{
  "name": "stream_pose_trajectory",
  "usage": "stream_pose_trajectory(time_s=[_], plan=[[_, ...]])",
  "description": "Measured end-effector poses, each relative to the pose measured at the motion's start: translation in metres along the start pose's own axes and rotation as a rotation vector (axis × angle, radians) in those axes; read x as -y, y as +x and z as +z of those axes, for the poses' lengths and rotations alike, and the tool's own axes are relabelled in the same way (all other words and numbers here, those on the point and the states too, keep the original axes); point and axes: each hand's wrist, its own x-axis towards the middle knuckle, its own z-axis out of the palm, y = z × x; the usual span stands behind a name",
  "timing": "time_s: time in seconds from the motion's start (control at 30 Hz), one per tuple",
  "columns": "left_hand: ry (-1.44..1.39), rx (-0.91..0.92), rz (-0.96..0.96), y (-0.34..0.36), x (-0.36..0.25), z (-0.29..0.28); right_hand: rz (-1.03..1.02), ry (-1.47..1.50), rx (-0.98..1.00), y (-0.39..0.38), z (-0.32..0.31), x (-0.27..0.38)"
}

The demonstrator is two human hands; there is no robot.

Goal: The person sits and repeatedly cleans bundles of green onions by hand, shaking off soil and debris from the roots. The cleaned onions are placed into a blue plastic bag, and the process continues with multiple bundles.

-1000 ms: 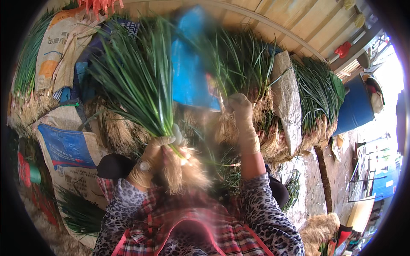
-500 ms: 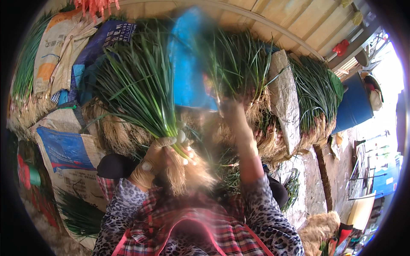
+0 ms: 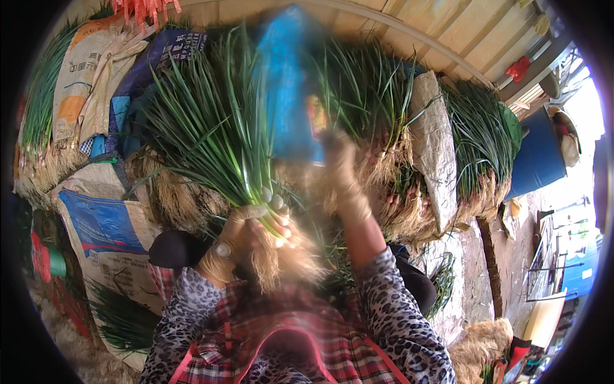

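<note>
My gloved left hand (image 3: pixel 246 219), with a watch at the wrist, grips a bunch of green onions (image 3: pixel 217 128) near its white bases; pale roots hang below and long leaves fan upward. Just right of it my gloved right hand (image 3: pixel 340 163) is raised at the lower edge of a blue plastic sheet or bag (image 3: pixel 281 83), beside more upright onion leaves. That hand is smeared and hazy, so its fingers and anything in them cannot be made out.
Piles of onions (image 3: pixel 480 134) lie ahead and to both sides among woven sacks (image 3: pixel 102 230) and a pale folded sack (image 3: pixel 432 160). A blue barrel (image 3: pixel 534 157) stands at the right, near a metal frame (image 3: pixel 543 249). A corrugated wall (image 3: pixel 435 25) runs behind.
My right hand has shifted left and its fingers have become blurred. My left hand keeps its grip on the bunch, which sits slightly further right in the picture.
</note>
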Motion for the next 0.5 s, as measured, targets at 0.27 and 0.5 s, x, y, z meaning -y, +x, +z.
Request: stream_pose_trajectory(time_s=[0.27,0.5], plan=[[-0.027,-0.037,-0.062,-0.004,-0.007,-0.027,0.012,0.145,0.460,0.000,-0.044,0.070],[-0.057,0.022,-0.115,-0.002,-0.003,-0.037,-0.015,0.414,0.436,-0.080,-0.010,0.137]])
